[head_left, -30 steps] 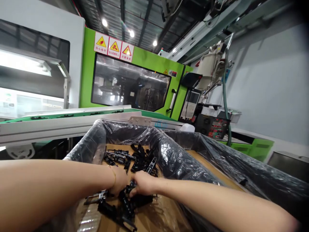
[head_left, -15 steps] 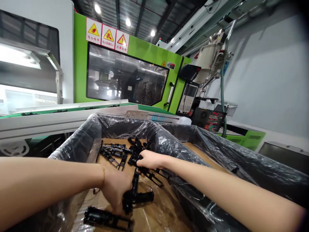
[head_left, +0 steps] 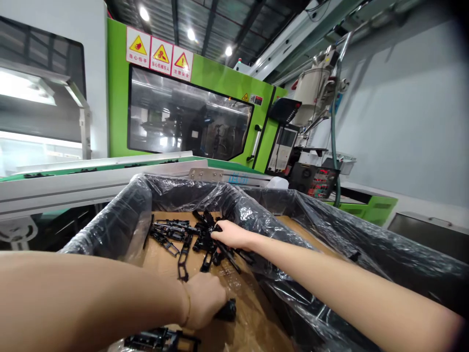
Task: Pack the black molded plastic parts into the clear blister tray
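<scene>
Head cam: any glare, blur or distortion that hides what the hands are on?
Head view: wide-angle bending at the edges and dark corner vignetting; left forearm looms large and soft. Glare streaks on the plastic liner and ceiling lights flare. Black parts merge into one dark mass, so the left hand and right hand grips are hard to read.

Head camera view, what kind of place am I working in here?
Most likely a plastics moulding factory floor. A large green machine with warning signs stands behind a conveyor, and both hands, left hand and right hand, reach among black plastic parts in a bag-lined box.
</scene>
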`<state>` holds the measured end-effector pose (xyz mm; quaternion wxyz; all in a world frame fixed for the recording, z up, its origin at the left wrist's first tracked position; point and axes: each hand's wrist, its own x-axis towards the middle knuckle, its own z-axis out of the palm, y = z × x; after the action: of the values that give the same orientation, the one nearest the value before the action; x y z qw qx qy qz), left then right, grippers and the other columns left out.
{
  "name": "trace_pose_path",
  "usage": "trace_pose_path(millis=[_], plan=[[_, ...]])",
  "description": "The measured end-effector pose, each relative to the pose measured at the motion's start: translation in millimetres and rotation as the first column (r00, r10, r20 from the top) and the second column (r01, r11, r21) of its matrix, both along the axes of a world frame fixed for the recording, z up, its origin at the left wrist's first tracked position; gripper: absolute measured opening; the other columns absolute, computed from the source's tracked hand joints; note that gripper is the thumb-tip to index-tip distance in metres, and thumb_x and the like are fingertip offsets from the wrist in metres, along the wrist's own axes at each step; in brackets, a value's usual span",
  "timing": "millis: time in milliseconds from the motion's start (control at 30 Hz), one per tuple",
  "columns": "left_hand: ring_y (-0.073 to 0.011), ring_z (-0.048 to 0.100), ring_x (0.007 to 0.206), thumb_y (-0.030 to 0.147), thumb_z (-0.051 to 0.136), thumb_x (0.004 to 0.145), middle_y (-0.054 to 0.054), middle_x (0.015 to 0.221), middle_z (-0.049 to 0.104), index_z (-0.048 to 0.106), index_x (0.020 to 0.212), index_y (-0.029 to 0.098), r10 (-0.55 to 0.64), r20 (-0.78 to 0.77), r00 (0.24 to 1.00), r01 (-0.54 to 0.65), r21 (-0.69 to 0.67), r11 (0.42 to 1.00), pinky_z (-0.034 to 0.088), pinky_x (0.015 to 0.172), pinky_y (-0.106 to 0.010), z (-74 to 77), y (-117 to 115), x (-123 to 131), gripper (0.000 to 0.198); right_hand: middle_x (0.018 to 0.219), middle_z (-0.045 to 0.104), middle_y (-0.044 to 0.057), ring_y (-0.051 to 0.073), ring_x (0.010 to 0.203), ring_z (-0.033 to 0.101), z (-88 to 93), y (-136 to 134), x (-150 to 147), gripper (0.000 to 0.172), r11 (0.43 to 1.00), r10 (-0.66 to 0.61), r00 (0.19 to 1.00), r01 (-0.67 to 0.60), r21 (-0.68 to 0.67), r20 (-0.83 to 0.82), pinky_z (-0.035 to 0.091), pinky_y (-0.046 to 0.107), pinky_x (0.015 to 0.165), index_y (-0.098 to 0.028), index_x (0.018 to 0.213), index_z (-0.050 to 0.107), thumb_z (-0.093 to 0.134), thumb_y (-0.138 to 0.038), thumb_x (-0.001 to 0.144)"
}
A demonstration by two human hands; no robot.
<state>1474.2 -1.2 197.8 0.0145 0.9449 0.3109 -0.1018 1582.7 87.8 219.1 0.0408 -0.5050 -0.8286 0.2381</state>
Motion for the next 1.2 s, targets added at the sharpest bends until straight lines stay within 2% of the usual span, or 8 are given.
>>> trace_pose_path(millis=[267, 500, 667, 833, 933, 1033, 1100, 1200], plan=[[-0.0151, 0.056, 0.062, 0.006, 0.053, 0.058, -0.003, 0.071, 0.064, 0.057, 0.08, 0.017, -0.295, -0.105, 0.95, 0.299, 0.018, 0.954, 0.043, 0.052, -0.023, 70.7, 14, -40, 0.024, 0.084, 0.059, 0.005, 0.018, 0.075, 0.054, -7.7, -15, -4, 0.029, 0.907, 0.272, 0.948, -0.31, 0.284, 0.164, 0.04, 0.025, 0.06, -0.016, 0.093, 0.049, 0.053, -0.022, 0.065], [-0.014, 0.052, 0.078, 0.015, 0.041, 0.077, -0.003, 0.082, 0.058, 0.055, 0.075, 0.018, -0.396, -0.277, 0.875, 0.441, 0.121, 0.889, 0.044, 0.067, -0.033, 18.6, 38, -69, 0.014, 0.081, 0.058, 0.008, 0.022, 0.081, 0.045, -43.8, -41, -3, 0.016, 0.666, 0.559, 0.706, -0.695, 0.272, 0.434, 0.036, 0.031, 0.064, -0.016, 0.079, 0.052, 0.049, -0.015, 0.063], [-0.0147, 0.052, 0.08, 0.02, 0.04, 0.078, -0.004, 0.088, 0.056, 0.053, 0.085, 0.019, -0.413, -0.26, 0.873, 0.441, 0.058, 0.895, 0.044, 0.069, -0.034, -5.2, 38, -67, 0.015, 0.077, 0.057, 0.012, 0.023, 0.078, 0.044, -53.2, -45, -3, 0.015, 0.682, 0.543, 0.732, -0.67, 0.292, 0.411, 0.035, 0.034, 0.066, -0.012, 0.078, 0.052, 0.041, -0.011, 0.068], [-0.0143, 0.053, 0.074, 0.018, 0.045, 0.075, -0.003, 0.082, 0.057, 0.054, 0.083, 0.017, -0.241, -0.208, 0.948, 0.247, 0.0, 0.969, 0.044, 0.066, -0.034, 5.5, 37, -66, 0.012, 0.076, 0.057, 0.007, 0.021, 0.077, 0.047, -33.2, -31, -1, 0.017, 0.821, 0.452, 0.871, -0.491, 0.29, 0.193, 0.036, 0.029, 0.064, -0.015, 0.073, 0.054, 0.054, -0.019, 0.057], [-0.0134, 0.054, 0.068, 0.019, 0.053, 0.07, -0.001, 0.072, 0.058, 0.055, 0.068, 0.015, -0.062, -0.105, 0.993, 0.057, -0.053, 0.997, 0.044, 0.065, -0.034, 32.7, 42, -66, 0.005, 0.078, 0.056, 0.005, 0.019, 0.073, 0.049, -11.6, -15, 0, 0.024, 0.929, 0.227, 0.973, -0.2, 0.31, -0.051, 0.037, 0.029, 0.063, -0.014, 0.08, 0.053, 0.054, -0.022, 0.057], [-0.0129, 0.053, 0.061, 0.021, 0.059, 0.065, 0.002, 0.062, 0.055, 0.055, 0.064, 0.013, 0.145, 0.137, 0.98, -0.123, -0.155, 0.98, 0.044, 0.06, -0.033, 64.2, 47, -73, 0.009, 0.07, 0.055, 0.003, 0.015, 0.067, 0.051, 10.7, -4, -2, 0.017, 0.978, 0.042, 0.941, 0.03, 0.205, -0.337, 0.039, 0.027, 0.061, -0.013, 0.073, 0.051, 0.053, -0.024, 0.061], [-0.0138, 0.054, 0.062, 0.024, 0.058, 0.065, 0.002, 0.064, 0.055, 0.054, 0.069, 0.012, 0.303, 0.349, 0.887, -0.216, -0.267, 0.939, 0.045, 0.059, -0.032, 78.7, 50, -80, 0.012, 0.065, 0.055, 0.0, 0.013, 0.061, 0.051, 23.6, -2, -4, 0.013, 0.993, -0.037, 0.862, 0.086, 0.075, -0.505, 0.041, 0.025, 0.057, -0.013, 0.069, 0.049, 0.051, -0.024, 0.063], [-0.0145, 0.055, 0.07, 0.027, 0.047, 0.074, -0.002, 0.08, 0.057, 0.049, 0.087, 0.013, 0.544, 0.588, 0.599, -0.295, -0.469, 0.832, 0.046, 0.06, -0.032, 86.0, 51, -84, 0.02, 0.062, 0.055, 0.0, 0.01, 0.053, 0.052, 38.3, -7, -7, 0.009, 0.989, -0.151, 0.707, 0.104, -0.109, -0.691, 0.043, 0.024, 0.054, -0.014, 0.069, 0.047, 0.048, -0.023, 0.067]])
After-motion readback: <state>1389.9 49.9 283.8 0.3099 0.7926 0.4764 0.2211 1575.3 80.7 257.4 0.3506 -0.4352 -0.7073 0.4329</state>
